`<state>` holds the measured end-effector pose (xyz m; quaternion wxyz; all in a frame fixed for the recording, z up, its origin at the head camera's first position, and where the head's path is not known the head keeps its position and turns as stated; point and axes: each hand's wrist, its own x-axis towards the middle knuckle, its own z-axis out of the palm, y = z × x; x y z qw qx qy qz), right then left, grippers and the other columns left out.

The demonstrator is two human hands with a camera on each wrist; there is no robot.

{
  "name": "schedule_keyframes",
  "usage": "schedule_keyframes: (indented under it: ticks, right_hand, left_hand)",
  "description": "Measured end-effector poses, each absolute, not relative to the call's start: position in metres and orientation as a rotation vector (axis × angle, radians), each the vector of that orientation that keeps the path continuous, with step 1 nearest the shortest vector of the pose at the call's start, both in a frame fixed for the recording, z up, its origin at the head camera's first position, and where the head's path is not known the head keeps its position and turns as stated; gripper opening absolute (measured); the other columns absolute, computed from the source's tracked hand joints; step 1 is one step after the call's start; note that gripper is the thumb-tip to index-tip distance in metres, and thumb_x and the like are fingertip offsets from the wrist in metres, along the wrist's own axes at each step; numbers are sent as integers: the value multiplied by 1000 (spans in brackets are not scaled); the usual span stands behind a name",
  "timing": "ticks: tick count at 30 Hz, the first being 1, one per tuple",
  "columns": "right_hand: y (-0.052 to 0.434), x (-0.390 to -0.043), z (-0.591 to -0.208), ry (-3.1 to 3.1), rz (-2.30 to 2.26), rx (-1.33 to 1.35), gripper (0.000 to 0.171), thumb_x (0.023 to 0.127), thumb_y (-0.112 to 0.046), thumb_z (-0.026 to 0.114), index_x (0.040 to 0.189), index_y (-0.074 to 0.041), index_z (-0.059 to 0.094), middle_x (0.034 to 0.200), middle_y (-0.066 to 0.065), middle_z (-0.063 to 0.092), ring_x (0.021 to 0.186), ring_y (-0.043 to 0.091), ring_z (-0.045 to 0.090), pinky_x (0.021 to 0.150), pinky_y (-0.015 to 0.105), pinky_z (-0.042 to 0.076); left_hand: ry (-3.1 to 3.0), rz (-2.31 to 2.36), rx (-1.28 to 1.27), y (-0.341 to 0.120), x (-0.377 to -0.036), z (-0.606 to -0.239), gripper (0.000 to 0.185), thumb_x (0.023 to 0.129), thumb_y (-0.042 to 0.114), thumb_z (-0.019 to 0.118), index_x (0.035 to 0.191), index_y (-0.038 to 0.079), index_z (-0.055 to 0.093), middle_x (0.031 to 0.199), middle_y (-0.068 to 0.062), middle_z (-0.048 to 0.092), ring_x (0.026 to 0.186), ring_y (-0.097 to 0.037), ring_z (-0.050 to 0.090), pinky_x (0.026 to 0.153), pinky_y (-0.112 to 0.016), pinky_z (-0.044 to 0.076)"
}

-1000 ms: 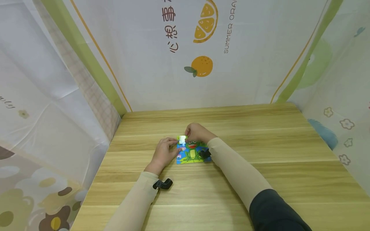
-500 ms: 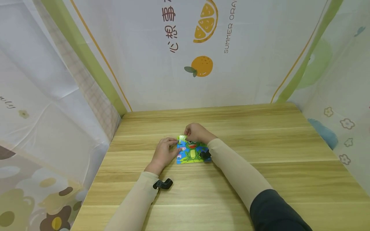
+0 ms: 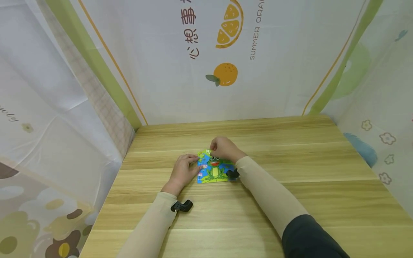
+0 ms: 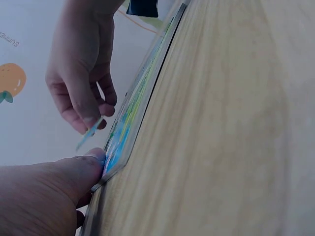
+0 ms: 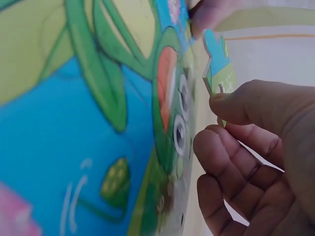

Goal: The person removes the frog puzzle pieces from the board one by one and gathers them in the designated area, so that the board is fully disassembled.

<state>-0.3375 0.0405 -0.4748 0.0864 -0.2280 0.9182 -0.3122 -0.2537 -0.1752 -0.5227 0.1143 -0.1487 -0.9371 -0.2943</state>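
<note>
A jigsaw puzzle (image 3: pixel 215 173) with a green frog picture lies flat on the table. My right hand (image 3: pixel 226 148) pinches a puzzle piece (image 5: pixel 220 61) between thumb and fingers above the puzzle's upper left part. That piece is blue and green, with a rounded knob. In the left wrist view, the piece (image 4: pixel 89 134) hangs tilted, apart from the board. My left hand (image 3: pixel 184 172) rests at the puzzle's left edge. Its thumb (image 4: pixel 91 164) presses on the edge of the board, and its other fingers lie along the upper left side. The right hand covers the puzzle's top right area.
The wooden table (image 3: pixel 284 200) spreads round the puzzle on all sides. A white cloth with printed oranges (image 3: pixel 226 74) hangs behind it, with patterned cloths at left and right. A black wrist device (image 3: pixel 182 205) sits on the left sleeve.
My right hand has shifted slightly to the right with the puzzle piece. The piece has turned, and its bright glare is gone. My left hand has stayed in place.
</note>
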Motion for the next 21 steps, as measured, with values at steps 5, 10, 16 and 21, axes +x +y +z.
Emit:
schedule_keyframes:
  ticks: [5, 10, 16, 21]
  right_hand:
    - [57, -331, -473, 2727, -994, -638, 9, 83, -21, 76, 81, -18, 68, 83, -5, 64, 79, 15, 60, 70, 29, 53]
    - [71, -326, -472, 2758, -1027, -612, 7, 83, -21, 75, 81, -18, 69, 82, -6, 64, 78, 15, 59, 71, 30, 53]
    - [81, -320, -470, 2796, -1046, -577, 6, 83, -22, 75, 83, -18, 71, 81, -6, 65, 78, 14, 59, 72, 31, 51]
    - [90, -316, -469, 2819, -1059, -523, 7, 84, -26, 75, 84, -21, 71, 82, -7, 64, 78, 15, 58, 70, 32, 50]
  left_hand:
    - [-2753, -854, -434, -175, -253, -522, 43, 85, 38, 74, 118, 12, 70, 120, 6, 60, 118, -17, 47, 100, -35, 41]
    - [-2758, -861, -438, -175, -252, -522, 43, 85, 37, 74, 119, 11, 70, 121, 6, 59, 119, -18, 47, 100, -36, 41]
    - [-2769, -852, -436, -175, -252, -522, 44, 86, 39, 72, 120, 11, 69, 122, 5, 59, 120, -18, 46, 101, -36, 40]
    - [-2763, -850, -434, -174, -251, -522, 45, 86, 41, 72, 120, 13, 69, 124, 5, 59, 120, -19, 46, 103, -38, 39]
